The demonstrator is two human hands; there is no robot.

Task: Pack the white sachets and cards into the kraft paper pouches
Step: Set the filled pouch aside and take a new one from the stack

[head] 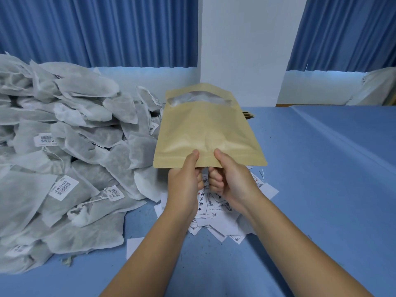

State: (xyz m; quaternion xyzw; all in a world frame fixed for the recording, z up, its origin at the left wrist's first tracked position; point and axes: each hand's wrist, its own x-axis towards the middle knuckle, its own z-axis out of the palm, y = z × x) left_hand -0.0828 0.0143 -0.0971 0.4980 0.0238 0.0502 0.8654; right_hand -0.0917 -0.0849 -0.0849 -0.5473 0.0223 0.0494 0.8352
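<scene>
A kraft paper pouch (205,129) with a clear window near its far end is held above the table, tilted away from me. My left hand (185,181) pinches its near edge, thumb on top and fingers curled beneath. My right hand (232,179) pinches the same edge just to the right. A big heap of white sachets (70,151) with barcode labels fills the left side. Printed white cards (214,213) lie scattered on the table under my hands.
The table is covered in a blue cloth (321,189). A small stack of more kraft pouches (248,115) peeks out behind the held pouch. Blue curtains and a white pillar (242,50) stand at the back. A white bag (377,86) sits far right.
</scene>
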